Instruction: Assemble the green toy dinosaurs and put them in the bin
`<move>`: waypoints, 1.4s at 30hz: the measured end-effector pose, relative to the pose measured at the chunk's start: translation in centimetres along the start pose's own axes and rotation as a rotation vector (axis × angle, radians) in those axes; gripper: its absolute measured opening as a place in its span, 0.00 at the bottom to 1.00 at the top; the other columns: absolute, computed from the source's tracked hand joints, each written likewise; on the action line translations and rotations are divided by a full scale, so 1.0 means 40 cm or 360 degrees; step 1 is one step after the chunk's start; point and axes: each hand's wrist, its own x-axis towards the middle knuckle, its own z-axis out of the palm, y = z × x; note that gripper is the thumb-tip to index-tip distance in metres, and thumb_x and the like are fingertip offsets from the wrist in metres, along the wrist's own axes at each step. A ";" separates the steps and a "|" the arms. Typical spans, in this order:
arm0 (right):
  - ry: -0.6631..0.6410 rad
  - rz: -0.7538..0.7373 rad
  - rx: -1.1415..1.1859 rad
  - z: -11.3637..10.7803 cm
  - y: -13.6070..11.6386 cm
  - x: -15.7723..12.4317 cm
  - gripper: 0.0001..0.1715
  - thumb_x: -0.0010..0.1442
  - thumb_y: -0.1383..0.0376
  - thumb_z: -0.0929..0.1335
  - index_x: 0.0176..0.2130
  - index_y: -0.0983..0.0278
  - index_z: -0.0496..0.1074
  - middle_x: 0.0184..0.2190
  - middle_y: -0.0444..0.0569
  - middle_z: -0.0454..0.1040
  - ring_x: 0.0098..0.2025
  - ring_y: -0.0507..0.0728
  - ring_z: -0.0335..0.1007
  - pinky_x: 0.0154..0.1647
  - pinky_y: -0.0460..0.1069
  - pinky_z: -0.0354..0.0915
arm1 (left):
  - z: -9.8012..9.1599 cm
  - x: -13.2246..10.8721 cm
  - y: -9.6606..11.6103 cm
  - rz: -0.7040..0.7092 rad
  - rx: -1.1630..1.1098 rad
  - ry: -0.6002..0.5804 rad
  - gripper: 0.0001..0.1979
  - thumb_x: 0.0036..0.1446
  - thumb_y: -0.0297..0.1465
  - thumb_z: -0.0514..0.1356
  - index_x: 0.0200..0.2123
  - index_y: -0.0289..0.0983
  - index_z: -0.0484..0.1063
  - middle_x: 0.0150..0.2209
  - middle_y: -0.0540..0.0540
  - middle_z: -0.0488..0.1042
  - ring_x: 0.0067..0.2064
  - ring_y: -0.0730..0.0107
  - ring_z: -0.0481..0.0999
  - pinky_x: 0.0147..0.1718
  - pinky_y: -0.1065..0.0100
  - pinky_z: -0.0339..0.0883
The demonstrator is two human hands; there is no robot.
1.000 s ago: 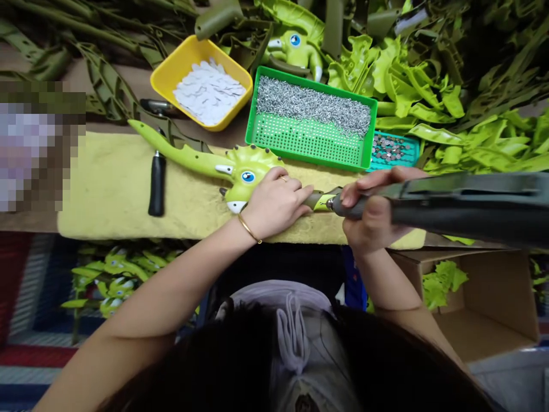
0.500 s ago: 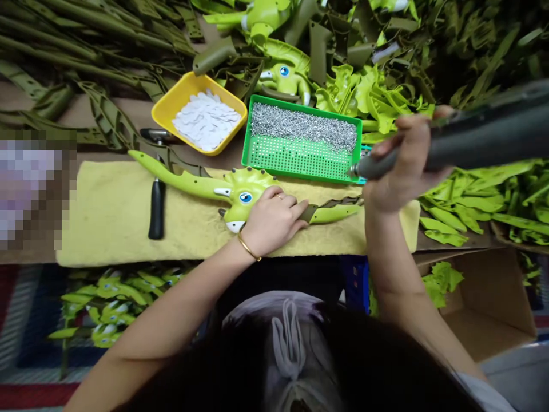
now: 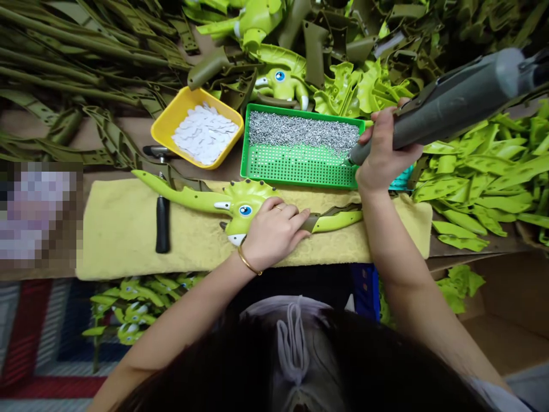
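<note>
My left hand (image 3: pixel 274 232) is closed over the middle of a green plastic dinosaur-head toy (image 3: pixel 189 197) lying on a yellow cloth (image 3: pixel 120 229). The toy has a blue eye and a frill, and its green tail end shows right of my fingers. In my right hand (image 3: pixel 381 151) is a dark grey electric screwdriver (image 3: pixel 454 103), gripped near its front. Its tip is over the perforated right end of a green screw tray (image 3: pixel 295 169); whether it touches the tray I cannot tell. Silver screws (image 3: pixel 300 129) fill the tray's back half. A black-handled hammer (image 3: pixel 162 226) lies left of the toy.
Behind the cloth stands a yellow bowl (image 3: pixel 165 129) of white pieces. Olive plastic parts (image 3: pixel 81 51) pile up at the back left. Light green parts (image 3: pixel 480 177) heap at the right. A cardboard box (image 3: pixel 510 309) sits below the table edge, lower right.
My right hand has moved the screwdriver left and down, bringing its tip over the screw tray. My left hand stays on the toy. The whole view has shifted slightly.
</note>
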 end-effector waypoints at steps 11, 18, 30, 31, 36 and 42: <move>-0.0217 0.0129 0.0615 -0.095 -0.242 -0.079 0.15 0.55 0.56 0.73 0.43 0.54 0.71 0.32 0.38 0.74 0.18 0.46 0.63 0.16 0.45 0.61 | 0.000 0.031 0.026 -0.0062 -0.0042 -0.0127 0.20 0.60 0.39 0.60 0.50 0.33 0.74 0.37 0.41 0.78 0.41 0.58 0.75 0.47 0.56 0.60; -0.0411 0.0161 0.0487 -0.100 -0.237 -0.151 0.17 0.55 0.51 0.71 0.43 0.51 0.70 0.27 0.38 0.70 0.17 0.46 0.61 0.16 0.44 0.62 | 0.000 0.031 0.028 -0.0093 -0.0018 -0.0156 0.20 0.60 0.40 0.60 0.50 0.33 0.74 0.38 0.41 0.78 0.42 0.57 0.75 0.48 0.56 0.60; -0.0247 0.0104 0.0474 -0.058 -0.237 -0.073 0.18 0.56 0.53 0.71 0.45 0.53 0.70 0.32 0.39 0.73 0.18 0.46 0.62 0.16 0.46 0.58 | -0.006 0.039 0.028 -0.0068 -0.0065 -0.0183 0.20 0.60 0.38 0.60 0.50 0.31 0.73 0.37 0.41 0.77 0.40 0.59 0.75 0.48 0.56 0.60; -0.0068 0.0051 0.0437 -0.032 -0.222 -0.050 0.17 0.56 0.53 0.71 0.44 0.54 0.70 0.31 0.39 0.72 0.18 0.46 0.62 0.16 0.46 0.57 | -0.009 0.038 0.029 -0.0060 -0.0070 -0.0183 0.20 0.60 0.38 0.60 0.51 0.30 0.73 0.38 0.40 0.78 0.41 0.58 0.75 0.49 0.55 0.61; 0.0032 0.0007 -0.0057 0.051 -0.083 -0.004 0.25 0.61 0.42 0.62 0.48 0.55 0.66 0.27 0.42 0.69 0.21 0.50 0.63 0.23 0.50 0.63 | -0.042 -0.033 0.017 -0.0118 -0.0177 0.0301 0.14 0.60 0.32 0.60 0.48 0.35 0.73 0.54 0.35 0.72 0.57 0.51 0.69 0.55 0.48 0.61; -0.0190 0.0113 -0.0145 0.042 -0.012 -0.033 0.30 0.61 0.41 0.60 0.54 0.54 0.63 0.29 0.45 0.72 0.27 0.52 0.66 0.32 0.53 0.67 | -0.070 -0.192 -0.037 -0.1350 -0.0737 0.0785 0.08 0.57 0.36 0.62 0.35 0.38 0.72 0.31 0.46 0.75 0.31 0.67 0.75 0.32 0.64 0.72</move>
